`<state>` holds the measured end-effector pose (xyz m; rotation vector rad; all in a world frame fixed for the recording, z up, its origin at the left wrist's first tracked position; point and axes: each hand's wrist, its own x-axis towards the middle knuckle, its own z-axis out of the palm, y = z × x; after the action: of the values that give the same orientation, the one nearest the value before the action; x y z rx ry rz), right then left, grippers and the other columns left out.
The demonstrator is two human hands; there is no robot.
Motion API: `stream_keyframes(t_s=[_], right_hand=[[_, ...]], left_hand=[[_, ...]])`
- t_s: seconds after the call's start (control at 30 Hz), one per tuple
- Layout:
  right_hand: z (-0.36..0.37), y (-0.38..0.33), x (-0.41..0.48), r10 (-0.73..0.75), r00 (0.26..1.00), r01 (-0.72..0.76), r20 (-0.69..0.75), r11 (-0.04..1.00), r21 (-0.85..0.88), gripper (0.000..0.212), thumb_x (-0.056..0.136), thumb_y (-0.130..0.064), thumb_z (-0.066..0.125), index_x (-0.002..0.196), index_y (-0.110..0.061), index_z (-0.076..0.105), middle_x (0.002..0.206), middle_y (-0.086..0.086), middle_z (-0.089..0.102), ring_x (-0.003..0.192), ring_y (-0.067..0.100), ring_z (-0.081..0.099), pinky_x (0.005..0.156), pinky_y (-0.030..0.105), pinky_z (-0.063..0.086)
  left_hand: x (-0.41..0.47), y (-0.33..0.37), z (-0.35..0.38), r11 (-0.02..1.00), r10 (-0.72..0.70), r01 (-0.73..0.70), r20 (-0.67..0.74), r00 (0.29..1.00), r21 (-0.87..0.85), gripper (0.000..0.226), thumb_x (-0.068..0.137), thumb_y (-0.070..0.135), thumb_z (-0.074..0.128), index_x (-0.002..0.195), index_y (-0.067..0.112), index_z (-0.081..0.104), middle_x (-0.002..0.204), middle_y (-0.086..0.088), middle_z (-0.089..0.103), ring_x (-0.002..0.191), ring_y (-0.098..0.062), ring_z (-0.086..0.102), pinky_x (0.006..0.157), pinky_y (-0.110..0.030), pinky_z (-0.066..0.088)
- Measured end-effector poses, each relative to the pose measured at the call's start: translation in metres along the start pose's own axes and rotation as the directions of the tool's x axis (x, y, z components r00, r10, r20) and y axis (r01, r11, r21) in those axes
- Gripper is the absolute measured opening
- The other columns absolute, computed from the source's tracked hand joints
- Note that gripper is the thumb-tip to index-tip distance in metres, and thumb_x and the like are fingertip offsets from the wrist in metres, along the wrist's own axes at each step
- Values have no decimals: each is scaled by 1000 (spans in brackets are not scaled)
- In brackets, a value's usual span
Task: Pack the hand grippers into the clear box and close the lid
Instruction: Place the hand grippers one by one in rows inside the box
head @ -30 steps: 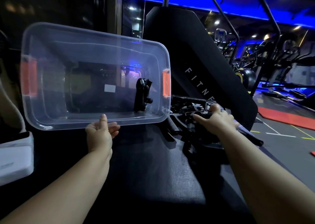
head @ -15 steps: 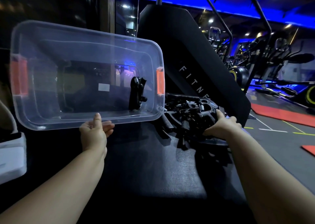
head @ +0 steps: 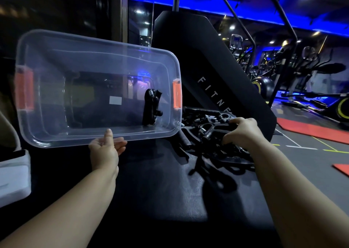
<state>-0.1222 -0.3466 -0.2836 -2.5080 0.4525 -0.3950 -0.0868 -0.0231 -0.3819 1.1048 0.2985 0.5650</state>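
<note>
The left hand (head: 105, 149) still pinches the near rim of the tipped-up box (head: 94, 46), with one gripper (head: 152, 107) at its right end as before. The right hand (head: 243, 132) has slid down the pile (head: 204, 123) beside the box, fingers curled round a black handle.

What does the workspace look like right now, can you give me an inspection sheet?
Surface: black padded surface, dimly lit.
Job's things: clear box tipped on its side, opening toward the camera, one hand gripper inside at its right end; pile of grippers on the surface to its right; no lid seen.
Clutter: white object at the left edge.
Grippers: left hand holds the box's lower rim; right hand curled onto the pile.
Cables: nothing seen.
Surroundings: gym machines, blue lighting.
</note>
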Motion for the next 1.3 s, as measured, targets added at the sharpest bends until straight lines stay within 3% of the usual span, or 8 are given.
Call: stream_keyframes(t_s=[0.2, 0.3, 0.43, 0.7, 0.9, 1.17, 1.23, 1.3], right_hand=[[6, -4, -5, -63, 993, 41, 103, 977, 207, 75, 53, -10, 88, 123, -22, 64, 91, 3, 66, 78, 17, 65, 71, 29, 55], [8, -15, -11, -143, 974, 103, 177, 971, 215, 78, 52, -13, 90, 124, -25, 64, 99, 1, 67, 84, 16, 66, 79, 32, 57], [12, -32, -20, -286, 924, 260, 252, 957, 131, 74, 58, -14, 89, 125, -32, 62, 117, -10, 53, 96, 7, 53, 70, 16, 42], [28, -51, -24, -461, 801, 485, 382, 874, 39, 83, 56, -17, 91, 128, -39, 56, 132, -16, 37, 113, 7, 49, 89, 24, 48], [36, -71, -24, -519, 786, 525, 335, 847, 81, 80, 61, -15, 87, 128, -41, 53, 134, -10, 40, 96, 10, 62, 79, 25, 55], [67, -84, -26, -558, 813, 499, 167, 816, 292, 85, 71, -13, 78, 138, -44, 36, 125, -3, 58, 102, 13, 63, 85, 30, 54], [72, -85, -30, -527, 839, 446, 135, 809, 382, 78, 74, -7, 74, 137, -36, 39, 115, -13, 59, 91, 0, 62, 77, 16, 53], [77, -84, -32, -497, 858, 403, 130, 808, 430, 72, 76, -3, 70, 134, -33, 40, 99, -12, 65, 79, 2, 65, 71, 23, 57]], left_hand=[[2, -2, 0, 1000, -3, 3, 0, 1000, -10, 22, 99, 36, 47, 90, 15, 46, 75, -8, 66, 50, -7, 65, 57, -26, 52], [4, -3, 0, 1000, -4, 4, -5, 1000, -4, 23, 98, 37, 47, 93, 14, 47, 74, -7, 67, 50, -7, 65, 57, -26, 52], [4, -4, 0, 1000, -8, 8, -5, 1000, -2, 26, 98, 37, 47, 98, 11, 48, 75, -8, 67, 52, -9, 65, 56, -26, 52], [2, -1, 1, 999, -26, 26, -2, 1000, -21, 27, 98, 36, 47, 101, 8, 48, 74, -8, 66, 55, -12, 64, 56, -25, 52], [2, -1, 1, 999, -28, 28, -6, 1000, -34, 23, 98, 34, 48, 94, 12, 47, 72, -7, 66, 51, -9, 64, 57, -26, 52], [2, -1, 0, 997, -41, 41, -7, 999, -58, 25, 98, 34, 48, 99, 8, 46, 71, -8, 67, 57, -15, 64, 58, -27, 51], [3, -1, 0, 997, -48, 48, -8, 999, -65, 24, 98, 34, 49, 97, 10, 46, 71, -8, 67, 59, -17, 64, 58, -28, 52], [4, -1, 0, 997, -51, 51, -8, 999, -63, 26, 98, 34, 49, 99, 8, 46, 71, -8, 67, 59, -17, 64, 59, -28, 52]])
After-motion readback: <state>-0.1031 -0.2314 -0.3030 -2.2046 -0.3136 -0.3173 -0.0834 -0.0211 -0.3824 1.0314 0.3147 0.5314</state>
